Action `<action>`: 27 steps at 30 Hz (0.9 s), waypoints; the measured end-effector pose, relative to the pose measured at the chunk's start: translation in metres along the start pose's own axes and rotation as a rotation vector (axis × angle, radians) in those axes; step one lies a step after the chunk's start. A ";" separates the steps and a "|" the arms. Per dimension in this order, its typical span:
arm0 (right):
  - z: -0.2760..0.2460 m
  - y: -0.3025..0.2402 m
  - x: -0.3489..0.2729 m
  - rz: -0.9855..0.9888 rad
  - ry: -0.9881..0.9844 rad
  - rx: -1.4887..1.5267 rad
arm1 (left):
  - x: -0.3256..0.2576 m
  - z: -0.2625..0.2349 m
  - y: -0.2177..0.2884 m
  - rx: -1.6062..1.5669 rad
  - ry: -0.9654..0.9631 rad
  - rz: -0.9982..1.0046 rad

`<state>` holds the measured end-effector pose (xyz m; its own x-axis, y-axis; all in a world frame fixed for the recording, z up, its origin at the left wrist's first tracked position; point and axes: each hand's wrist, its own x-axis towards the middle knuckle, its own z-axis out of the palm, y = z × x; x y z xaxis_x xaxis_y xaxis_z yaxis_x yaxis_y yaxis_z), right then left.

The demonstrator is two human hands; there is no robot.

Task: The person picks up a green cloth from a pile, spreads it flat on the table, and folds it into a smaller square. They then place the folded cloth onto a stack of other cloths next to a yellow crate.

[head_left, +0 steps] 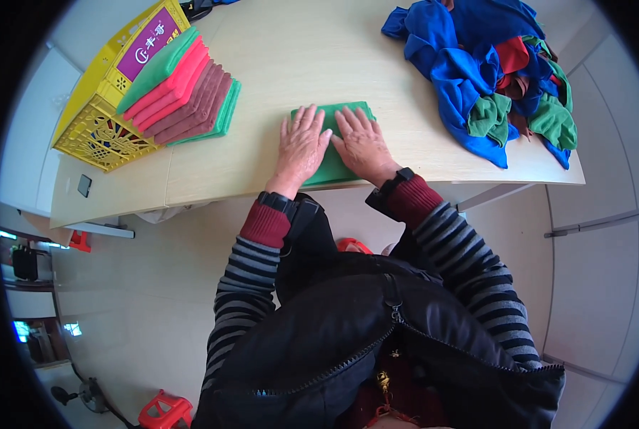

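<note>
A folded green cloth (331,169) lies flat near the front edge of the table, under both palms. My left hand (301,149) presses on its left side, fingers stretched out. On the right side rests my right hand (364,145), also flat with its fingers apart. To the left stands a stack of folded cloths (180,96) in green, pink-red and brown. At the right is a loose heap of crumpled cloths (469,79), mostly blue with green, red and brown ones among them.
A yellow plastic crate (101,118) stands behind the stack at the table's left. A small dark flat object (84,186) lies near the left front edge of the table (262,71). Below, a red stool (165,410) stands on the floor; white cabinets (591,286) line the right side.
</note>
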<state>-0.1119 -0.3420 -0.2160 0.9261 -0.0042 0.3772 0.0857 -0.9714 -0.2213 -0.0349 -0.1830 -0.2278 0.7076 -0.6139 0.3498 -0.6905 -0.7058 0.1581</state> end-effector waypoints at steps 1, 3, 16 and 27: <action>0.003 0.002 0.000 -0.012 -0.021 -0.009 | 0.001 0.004 -0.002 0.003 0.000 0.003; 0.005 0.004 -0.006 -0.026 -0.076 -0.024 | -0.004 0.009 0.000 -0.012 -0.009 -0.002; -0.043 -0.024 -0.051 -0.025 -0.146 0.040 | -0.004 -0.004 0.003 -0.064 -0.100 -0.102; -0.036 0.036 0.001 -0.048 -0.115 -0.053 | -0.066 -0.044 0.071 0.083 -0.008 -0.061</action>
<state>-0.1212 -0.3860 -0.1915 0.9575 0.0672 0.2803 0.1147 -0.9810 -0.1566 -0.1368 -0.1769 -0.1992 0.7493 -0.5715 0.3346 -0.6317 -0.7685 0.1021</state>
